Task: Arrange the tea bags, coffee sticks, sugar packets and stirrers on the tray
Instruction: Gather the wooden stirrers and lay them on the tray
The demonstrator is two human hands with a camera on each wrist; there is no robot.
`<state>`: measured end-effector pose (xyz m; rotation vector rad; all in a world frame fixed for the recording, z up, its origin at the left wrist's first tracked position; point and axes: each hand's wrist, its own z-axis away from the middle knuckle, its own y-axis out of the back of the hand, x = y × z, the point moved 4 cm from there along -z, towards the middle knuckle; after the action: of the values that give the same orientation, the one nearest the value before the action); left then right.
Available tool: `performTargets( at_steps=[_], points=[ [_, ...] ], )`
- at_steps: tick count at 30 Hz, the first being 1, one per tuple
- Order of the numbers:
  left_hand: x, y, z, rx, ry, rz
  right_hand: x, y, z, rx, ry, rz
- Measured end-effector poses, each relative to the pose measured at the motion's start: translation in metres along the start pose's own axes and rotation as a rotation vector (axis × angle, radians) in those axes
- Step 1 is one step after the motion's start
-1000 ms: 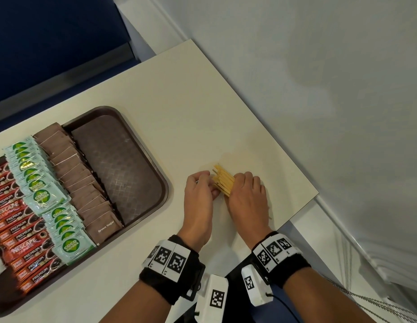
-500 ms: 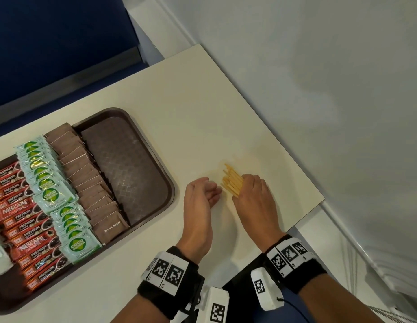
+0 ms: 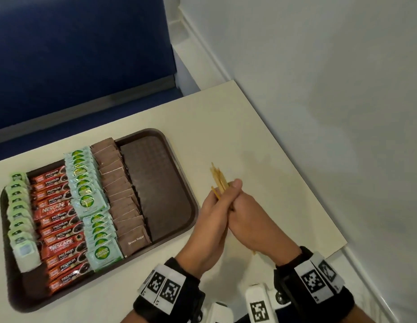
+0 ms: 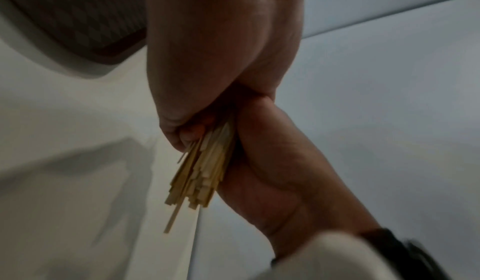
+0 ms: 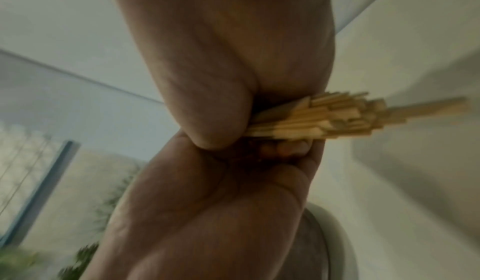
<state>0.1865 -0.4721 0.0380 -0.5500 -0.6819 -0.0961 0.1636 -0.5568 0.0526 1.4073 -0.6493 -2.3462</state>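
Both hands are together above the surface (image 3: 237,127), to the right of the brown tray (image 3: 177,173). The left hand (image 3: 210,220) and the right hand (image 3: 251,220) both have their fingers curled around one bundle of wooden stirrers (image 3: 218,180). The far ends of the bundle stick out beyond the fingers, and the near ends come out under the palms, as the two wrist views show. The ends are not even; one stirrer (image 4: 172,218) hangs out longer than the others.

On the tray four rows are already laid. From left to right there are the tea bags (image 3: 19,213), the red Nescafe coffee sticks (image 3: 58,227), the green and white packets (image 3: 91,206) and the brown sugar packets (image 3: 123,194). The right strip of the tray is bare.

I judge that the step in hand is the last group, the stirrers: the person gathers them into one tidy bundle before placing. The next move probably calls for carrying the bundle left over the tray rim and laying it along the bare strip, parallel to the brown sugar row. The grip must be firm so that the long loose stirrer does not slip out, and the hands should come down without pushing the sugar packets.
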Motion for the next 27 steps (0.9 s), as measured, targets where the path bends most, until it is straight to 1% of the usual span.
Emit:
performTargets(
  at_steps=[3, 6, 7, 9, 10, 12, 14, 16, 18, 20, 24, 27],
  points=[
    [0.023, 0.017, 0.005, 0.032, 0.0, 0.087, -0.031, -0.012, -0.007, -0.07, 0.054, 0.111],
    [0.037, 0.033, 0.008, 0.087, -0.008, 0.154, -0.054, -0.024, -0.008, -0.129, 0.057, 0.212],
    [0.042, 0.037, 0.01, 0.105, -0.023, 0.157, -0.062, -0.027, -0.009, -0.121, 0.066, 0.22],
    [0.048, 0.045, 0.011, 0.146, -0.062, 0.141, -0.072, -0.03, -0.016, -0.052, 0.078, 0.244],
    [0.05, 0.049, 0.011, 0.165, -0.084, 0.12, -0.074, -0.031, -0.02, -0.017, 0.073, 0.229],
    [0.055, 0.058, 0.013, 0.211, -0.125, 0.08, -0.077, -0.035, -0.028, 0.01, 0.062, 0.088],
    [0.061, 0.067, 0.015, 0.255, -0.169, 0.081, -0.081, -0.04, -0.035, 0.006, 0.071, -0.009],
    [0.065, 0.071, 0.019, 0.292, -0.194, 0.118, -0.085, -0.04, -0.039, -0.008, 0.085, -0.034],
    [0.069, 0.075, 0.021, 0.329, -0.212, 0.165, -0.088, -0.039, -0.045, -0.057, 0.079, -0.046],
    [0.073, 0.079, 0.022, 0.352, -0.226, 0.194, -0.092, -0.037, -0.051, -0.136, 0.054, -0.088],
    [0.078, 0.087, 0.023, 0.367, -0.221, 0.238, -0.099, -0.036, -0.059, -0.297, 0.029, -0.096],
    [0.087, 0.101, 0.022, 0.371, -0.21, 0.307, -0.1, -0.039, -0.061, -0.404, 0.016, -0.16]
  ],
)
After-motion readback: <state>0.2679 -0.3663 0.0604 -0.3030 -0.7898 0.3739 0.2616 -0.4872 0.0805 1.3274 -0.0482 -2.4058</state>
